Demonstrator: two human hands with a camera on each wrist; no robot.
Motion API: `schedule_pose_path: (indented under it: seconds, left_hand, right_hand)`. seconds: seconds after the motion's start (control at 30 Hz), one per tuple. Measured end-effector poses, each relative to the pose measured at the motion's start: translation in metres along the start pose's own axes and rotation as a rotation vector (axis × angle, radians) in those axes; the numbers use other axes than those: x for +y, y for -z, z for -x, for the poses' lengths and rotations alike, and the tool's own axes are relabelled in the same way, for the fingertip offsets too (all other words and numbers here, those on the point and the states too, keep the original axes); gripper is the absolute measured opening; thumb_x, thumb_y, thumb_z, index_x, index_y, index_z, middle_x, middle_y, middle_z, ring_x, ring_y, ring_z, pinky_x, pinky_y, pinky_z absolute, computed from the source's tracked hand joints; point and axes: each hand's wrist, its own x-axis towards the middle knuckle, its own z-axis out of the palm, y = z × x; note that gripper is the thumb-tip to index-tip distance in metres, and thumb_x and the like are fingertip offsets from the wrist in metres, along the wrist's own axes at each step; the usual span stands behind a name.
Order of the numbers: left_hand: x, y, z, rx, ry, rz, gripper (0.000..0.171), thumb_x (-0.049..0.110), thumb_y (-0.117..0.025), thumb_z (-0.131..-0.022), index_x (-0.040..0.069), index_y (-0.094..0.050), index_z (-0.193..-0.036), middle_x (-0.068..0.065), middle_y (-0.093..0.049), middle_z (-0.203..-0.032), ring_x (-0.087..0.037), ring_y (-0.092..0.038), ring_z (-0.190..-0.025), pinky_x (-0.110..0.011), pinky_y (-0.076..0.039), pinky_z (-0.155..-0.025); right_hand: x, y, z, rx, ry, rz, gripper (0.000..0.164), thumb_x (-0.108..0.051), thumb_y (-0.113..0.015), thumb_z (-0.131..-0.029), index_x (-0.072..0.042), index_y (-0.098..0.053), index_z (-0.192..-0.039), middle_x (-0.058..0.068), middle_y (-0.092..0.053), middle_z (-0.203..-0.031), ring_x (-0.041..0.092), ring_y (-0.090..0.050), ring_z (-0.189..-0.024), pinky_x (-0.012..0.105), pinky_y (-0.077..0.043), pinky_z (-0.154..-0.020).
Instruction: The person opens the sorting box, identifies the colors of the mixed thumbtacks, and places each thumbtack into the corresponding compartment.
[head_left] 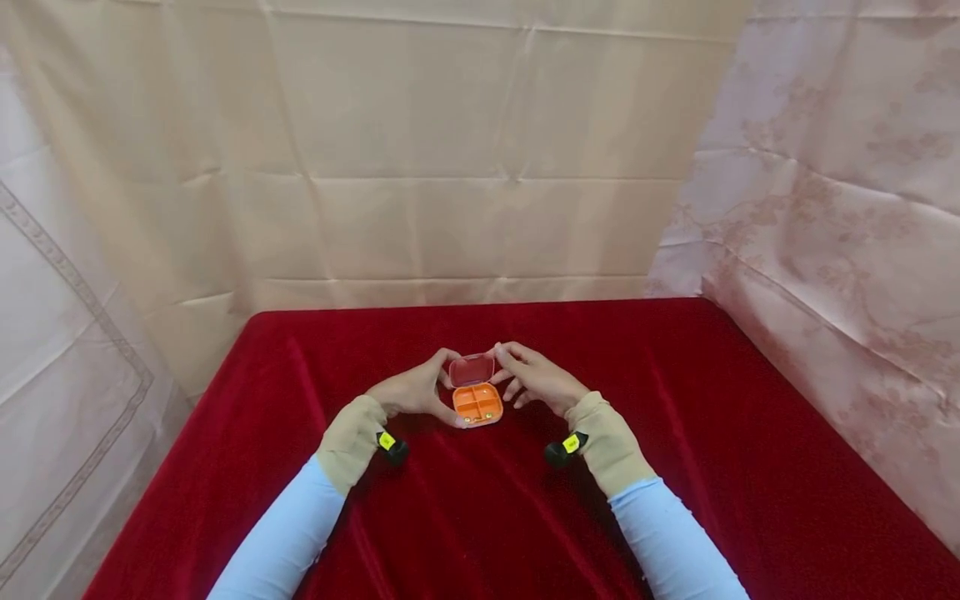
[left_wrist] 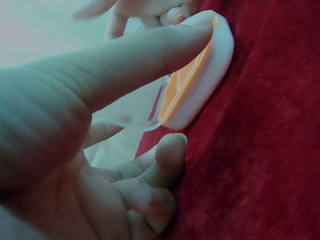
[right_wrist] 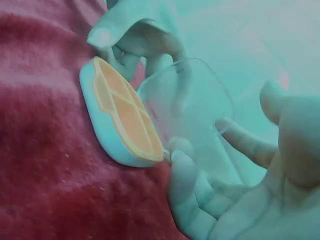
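Observation:
A small pill box [head_left: 477, 405] with a white base and an orange four-part insert rests on the red cloth. Its see-through lid [right_wrist: 200, 100] stands raised on the far side. My left hand [head_left: 416, 389] holds the box from the left, thumb on its near edge, fingers around the lid side. At the right, my right hand [head_left: 546, 383] touches the lid's edge with a fingertip, while other fingers lie by the hinge and the thumb stands apart. Tiny shiny spots show in some compartments in the head view; whether they are pills or glints, I cannot tell.
Red velvety cloth [head_left: 480, 517] covers the table. A beige curtain [head_left: 450, 167] hangs behind it, with patterned pale drapes [head_left: 847, 192] on the right and a white drape [head_left: 67, 333] on the left. Each wrist carries a small black camera.

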Motion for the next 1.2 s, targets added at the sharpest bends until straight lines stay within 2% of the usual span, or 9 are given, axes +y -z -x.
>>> schedule_pose_path:
  seconds: [0.17,0.33,0.43,0.53,0.6,0.7,0.87,1.0,1.2]
  left_hand:
    - [0.005,-0.008,-0.002,-0.002,-0.040,-0.139,0.075,0.020,-0.099,-0.068,0.008,-0.053,-0.126,-0.007,-0.060,-0.113,-0.023,-0.056,-0.106,-0.041,-0.046,-0.096]
    - [0.007,-0.009,-0.001,-0.018,-0.072,-0.193,0.070,0.021,-0.098,-0.069,0.009,-0.056,-0.124,-0.004,-0.065,-0.109,-0.019,-0.061,-0.098,-0.039,-0.050,-0.092]
    - [0.005,-0.006,0.000,-0.041,-0.096,-0.204,0.068,0.021,-0.096,-0.072,0.012,-0.056,-0.126,-0.004,-0.063,-0.109,-0.018,-0.060,-0.087,-0.035,-0.052,-0.080]
    - [0.003,-0.003,0.001,-0.058,-0.120,-0.213,0.062,0.020,-0.096,-0.074,0.013,-0.058,-0.123,-0.003,-0.063,-0.111,-0.018,-0.059,-0.077,-0.032,-0.051,-0.070]
    - [0.003,-0.001,0.001,-0.062,-0.132,-0.228,0.058,0.021,-0.096,-0.074,0.014,-0.060,-0.119,-0.002,-0.063,-0.108,-0.017,-0.059,-0.073,-0.031,-0.051,-0.067]
    - [0.004,-0.001,0.000,-0.059,-0.136,-0.259,0.054,0.026,-0.096,-0.073,0.016,-0.062,-0.113,-0.001,-0.062,-0.102,-0.015,-0.059,-0.072,-0.030,-0.050,-0.065]
    - [0.005,-0.001,0.000,-0.044,-0.121,-0.299,0.052,0.032,-0.097,-0.071,0.018,-0.063,-0.108,0.001,-0.061,-0.097,-0.014,-0.058,-0.074,-0.030,-0.050,-0.066]
    - [0.006,-0.001,-0.001,-0.030,-0.137,-0.328,0.049,0.032,-0.097,-0.070,0.017,-0.064,-0.103,0.000,-0.059,-0.097,-0.015,-0.057,-0.075,-0.030,-0.049,-0.066]
    - [0.008,-0.002,0.000,-0.061,-0.172,-0.387,0.039,0.031,-0.095,-0.074,0.014,-0.065,-0.091,-0.004,-0.054,-0.095,-0.014,-0.055,-0.075,-0.027,-0.047,-0.064]
  right_hand:
    - [0.001,-0.004,-0.001,0.060,-0.043,-0.022,0.050,-0.055,-0.054,-0.103,-0.009,-0.061,-0.123,0.018,-0.065,-0.117,0.021,-0.062,-0.077,0.030,-0.053,-0.062]
    - [0.003,0.000,0.002,-0.004,-0.018,0.034,0.039,-0.043,-0.064,-0.102,-0.008,-0.062,-0.118,0.014,-0.070,-0.113,0.023,-0.065,-0.077,0.032,-0.055,-0.064]
    - [0.002,0.003,0.006,-0.089,0.052,0.197,0.030,-0.033,-0.069,-0.101,-0.008,-0.062,-0.115,0.011,-0.072,-0.108,0.024,-0.067,-0.076,0.034,-0.056,-0.064]
    - [0.001,0.002,0.007,-0.148,0.165,0.463,0.027,-0.028,-0.077,-0.095,-0.012,-0.063,-0.111,0.002,-0.071,-0.106,0.020,-0.067,-0.077,0.033,-0.055,-0.066]
    - [0.000,0.000,0.006,-0.156,0.234,0.605,0.030,-0.027,-0.082,-0.091,-0.014,-0.064,-0.111,-0.002,-0.070,-0.106,0.016,-0.065,-0.076,0.030,-0.054,-0.067]
    - [0.000,-0.004,0.005,-0.149,0.294,0.723,0.034,-0.026,-0.086,-0.086,-0.016,-0.064,-0.111,-0.004,-0.068,-0.104,0.011,-0.061,-0.073,0.028,-0.051,-0.067]
    - [-0.002,-0.009,0.005,-0.152,0.303,0.744,0.039,-0.028,-0.088,-0.083,-0.017,-0.064,-0.112,-0.001,-0.067,-0.095,0.011,-0.060,-0.072,0.027,-0.050,-0.066]
    - [-0.003,-0.011,0.005,-0.151,0.321,0.752,0.043,-0.031,-0.090,-0.080,-0.018,-0.065,-0.112,-0.001,-0.066,-0.087,0.013,-0.060,-0.074,0.027,-0.050,-0.066]
    - [-0.003,-0.014,0.004,-0.165,0.352,0.768,0.038,-0.024,-0.088,-0.082,-0.017,-0.065,-0.112,-0.004,-0.064,-0.080,0.011,-0.061,-0.069,0.026,-0.050,-0.063]
